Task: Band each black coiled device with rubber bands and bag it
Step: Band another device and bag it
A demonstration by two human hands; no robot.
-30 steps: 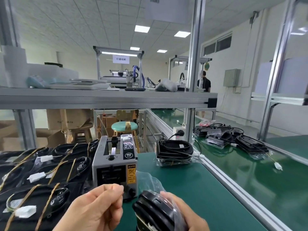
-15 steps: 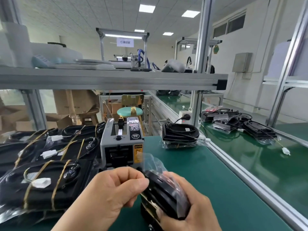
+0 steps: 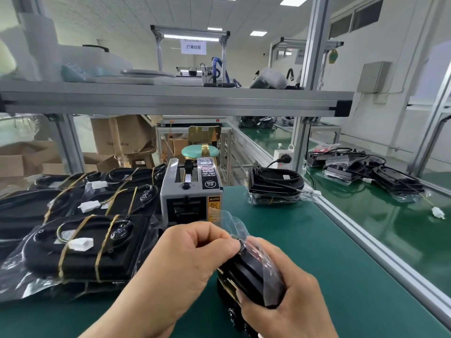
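Two hands on one device: we are at the bagging step.
Our right hand [image 3: 288, 303] clamps round the black coiled device [image 3: 246, 281], on edge at the green table's [image 3: 317, 252] near side; our left hand [image 3: 190, 259] pinches the clear bag [image 3: 234, 223] at its top rim. Bands seem on, though glare hides much. Next we likely fold the flap and seal it at the tape dispenser [image 3: 190, 198].

Head-worn view looks forward and down, close over the green workbench [image 3: 305, 240].
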